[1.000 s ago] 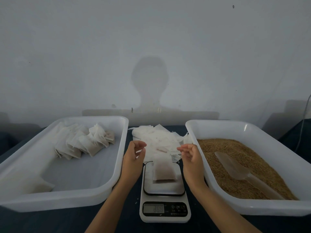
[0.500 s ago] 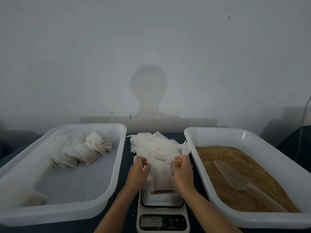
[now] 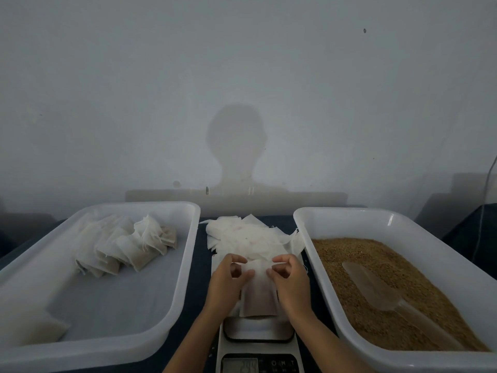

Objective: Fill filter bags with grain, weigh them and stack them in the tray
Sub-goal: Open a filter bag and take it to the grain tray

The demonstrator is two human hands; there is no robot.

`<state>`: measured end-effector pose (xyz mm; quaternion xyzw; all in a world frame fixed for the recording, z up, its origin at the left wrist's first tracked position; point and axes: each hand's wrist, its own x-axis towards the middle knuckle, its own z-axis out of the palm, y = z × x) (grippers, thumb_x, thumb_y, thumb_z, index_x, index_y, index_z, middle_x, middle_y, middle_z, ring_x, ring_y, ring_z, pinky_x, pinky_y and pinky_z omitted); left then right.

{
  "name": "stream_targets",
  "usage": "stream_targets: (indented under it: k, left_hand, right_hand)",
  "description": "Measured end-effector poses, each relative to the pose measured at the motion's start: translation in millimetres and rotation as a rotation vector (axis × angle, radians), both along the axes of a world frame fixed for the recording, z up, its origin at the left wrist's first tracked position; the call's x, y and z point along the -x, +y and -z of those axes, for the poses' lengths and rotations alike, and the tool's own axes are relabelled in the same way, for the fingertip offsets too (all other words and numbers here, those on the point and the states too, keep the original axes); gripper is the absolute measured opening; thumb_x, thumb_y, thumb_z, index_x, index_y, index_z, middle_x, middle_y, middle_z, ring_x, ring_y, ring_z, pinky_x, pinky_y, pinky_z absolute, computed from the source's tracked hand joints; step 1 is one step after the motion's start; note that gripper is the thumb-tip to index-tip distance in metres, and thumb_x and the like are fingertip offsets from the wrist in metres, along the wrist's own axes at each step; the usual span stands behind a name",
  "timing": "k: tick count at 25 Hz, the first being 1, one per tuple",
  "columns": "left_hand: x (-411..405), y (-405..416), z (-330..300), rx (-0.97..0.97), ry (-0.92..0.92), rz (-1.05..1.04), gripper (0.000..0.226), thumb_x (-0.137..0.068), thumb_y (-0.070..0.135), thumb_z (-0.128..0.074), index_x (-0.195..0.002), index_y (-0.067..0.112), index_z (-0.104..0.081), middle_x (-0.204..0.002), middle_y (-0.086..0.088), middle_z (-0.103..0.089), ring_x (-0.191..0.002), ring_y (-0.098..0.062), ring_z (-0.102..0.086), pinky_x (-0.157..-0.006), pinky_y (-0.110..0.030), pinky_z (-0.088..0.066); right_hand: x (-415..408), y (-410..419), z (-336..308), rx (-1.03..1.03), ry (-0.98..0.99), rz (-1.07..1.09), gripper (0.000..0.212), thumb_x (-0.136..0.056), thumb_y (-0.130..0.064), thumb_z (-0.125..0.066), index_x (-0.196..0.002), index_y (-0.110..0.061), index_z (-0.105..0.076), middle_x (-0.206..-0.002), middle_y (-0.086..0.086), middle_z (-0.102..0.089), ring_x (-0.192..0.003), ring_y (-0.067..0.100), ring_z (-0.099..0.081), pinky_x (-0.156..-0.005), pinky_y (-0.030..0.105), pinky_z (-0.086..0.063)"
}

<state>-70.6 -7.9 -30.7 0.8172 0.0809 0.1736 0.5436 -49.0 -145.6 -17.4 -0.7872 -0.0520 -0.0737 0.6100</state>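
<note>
A filled filter bag (image 3: 258,297) lies on the small digital scale (image 3: 258,333) at the bottom centre. My left hand (image 3: 228,282) pinches the bag's upper left edge and my right hand (image 3: 290,282) pinches its upper right edge. Behind them lies a heap of empty white filter bags (image 3: 247,238). The left white tray (image 3: 172,265) holds a row of several filled bags (image 3: 126,246). The right white tray (image 3: 304,238) holds brown grain (image 3: 376,265) with a clear plastic scoop (image 3: 376,292) lying in it.
A flat pale packet (image 3: 29,329) lies in the near left corner of the left tray. The table top is dark blue (image 3: 200,265) between the trays. A plain wall stands close behind, with a thin cable (image 3: 484,211) at the far right.
Both hands have come together from either side of the scale and have taken hold of the top of the bag on it. The camera has tilted slightly upward.
</note>
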Motion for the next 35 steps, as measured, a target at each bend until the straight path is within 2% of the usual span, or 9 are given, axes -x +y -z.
stream_targets:
  k: [4, 11, 15, 20, 24, 26, 28, 30, 35]
  left_hand:
    - [11.9, 1.0, -14.8, -0.010, -0.104, 0.041, 0.017, -0.083, 0.013, -0.070, -0.092, 0.024, -0.060, -0.084, 0.002, -0.065, -0.080, -0.011, -0.062, -0.067, -0.011, -0.048]
    - [24.7, -2.4, -58.7, -0.017, -0.277, 0.047, 0.010, -0.083, 0.010, -0.070, -0.085, 0.017, -0.063, -0.076, 0.006, -0.062, -0.070, -0.006, -0.058, -0.064, -0.012, -0.045]
    - [30.0, -17.1, -85.3, 0.017, -0.351, 0.065, 0.015, -0.083, 0.012, -0.070, -0.075, 0.022, -0.061, -0.073, 0.008, -0.063, -0.072, -0.012, -0.060, -0.063, -0.018, -0.046]
    - [34.9, -46.6, -95.6, 0.116, -0.404, 0.138, 0.014, -0.083, 0.009, -0.069, -0.077, 0.020, -0.062, -0.075, 0.011, -0.065, -0.075, -0.011, -0.061, -0.067, -0.024, -0.053]
    - [36.0, -52.0, -82.7, 0.152, -0.323, 0.231, 0.010, -0.089, 0.017, -0.062, -0.097, 0.022, -0.059, -0.096, 0.012, -0.066, -0.090, -0.005, -0.062, -0.076, -0.028, -0.057]
    - [36.1, -45.7, -73.4, 0.166, -0.305, 0.190, 0.010, -0.092, 0.012, -0.058, -0.097, 0.021, -0.058, -0.100, 0.009, -0.065, -0.092, -0.009, -0.063, -0.074, -0.027, -0.057]
    - [35.2, -42.5, -63.3, 0.185, -0.276, 0.150, 0.012, -0.093, 0.005, -0.055, -0.094, 0.017, -0.059, -0.100, 0.004, -0.066, -0.090, -0.015, -0.064, -0.070, -0.025, -0.056]
    - [35.3, -43.3, -55.1, 0.174, -0.239, 0.146, 0.014, -0.093, 0.002, -0.053, -0.092, 0.014, -0.059, -0.099, 0.002, -0.066, -0.090, -0.017, -0.063, -0.068, -0.023, -0.056]
    - [35.8, -45.7, -48.2, 0.153, -0.201, 0.175, 0.018, -0.092, -0.002, -0.052, -0.090, 0.014, -0.060, -0.097, 0.001, -0.065, -0.088, -0.018, -0.062, -0.068, -0.023, -0.056]
  right_hand:
    - [10.7, -3.8, -9.8, -0.135, -0.073, -0.019, 0.023, -0.083, 0.000, -0.067, -0.092, -0.020, -0.060, -0.085, -0.001, -0.064, -0.083, 0.009, -0.062, -0.067, 0.011, -0.046]
    - [23.8, -16.0, -57.7, -0.243, -0.219, -0.089, 0.022, -0.083, 0.002, -0.066, -0.096, -0.015, -0.063, -0.087, 0.003, -0.065, -0.076, 0.002, -0.062, -0.066, 0.012, -0.049]
    - [31.2, -30.7, -77.2, -0.322, -0.021, -0.339, 0.038, -0.082, -0.011, -0.071, -0.115, -0.022, -0.056, -0.097, -0.003, -0.069, -0.080, 0.003, -0.067, -0.063, 0.015, -0.052]
    - [45.4, -53.7, -71.5, -0.137, 0.121, -0.413, 0.030, -0.077, -0.016, -0.075, -0.104, -0.019, -0.063, -0.091, 0.000, -0.073, -0.083, 0.013, -0.071, -0.061, 0.023, -0.056]
    - [29.5, -122.1, -87.2, 0.159, 0.072, -0.206, 0.026, -0.076, -0.028, -0.077, -0.098, -0.019, -0.065, -0.084, 0.001, -0.073, -0.072, 0.011, -0.070, -0.057, 0.022, -0.054]
    - [12.2, -161.6, -95.4, 0.472, 0.067, -0.081, 0.028, -0.076, -0.026, -0.078, -0.100, -0.016, -0.066, -0.091, 0.004, -0.071, -0.079, 0.014, -0.068, -0.061, 0.025, -0.052]
    - [-1.8, -188.2, -95.9, 0.884, 0.126, -0.027, 0.035, -0.081, -0.021, -0.074, -0.113, -0.010, -0.062, -0.109, 0.007, -0.066, -0.096, 0.019, -0.063, -0.077, 0.029, -0.049]
    - [-8.9, -199.8, -91.2, 1.183, 0.087, -0.080, 0.038, -0.079, -0.027, -0.074, -0.112, -0.016, -0.060, -0.108, -0.001, -0.063, -0.093, 0.014, -0.060, -0.079, 0.025, -0.049]
    - [-14.5, -200.8, -87.9, 1.380, 0.050, -0.149, 0.037, -0.071, -0.031, -0.078, -0.103, -0.022, -0.063, -0.096, -0.009, -0.061, -0.081, 0.007, -0.056, -0.064, 0.016, -0.042]
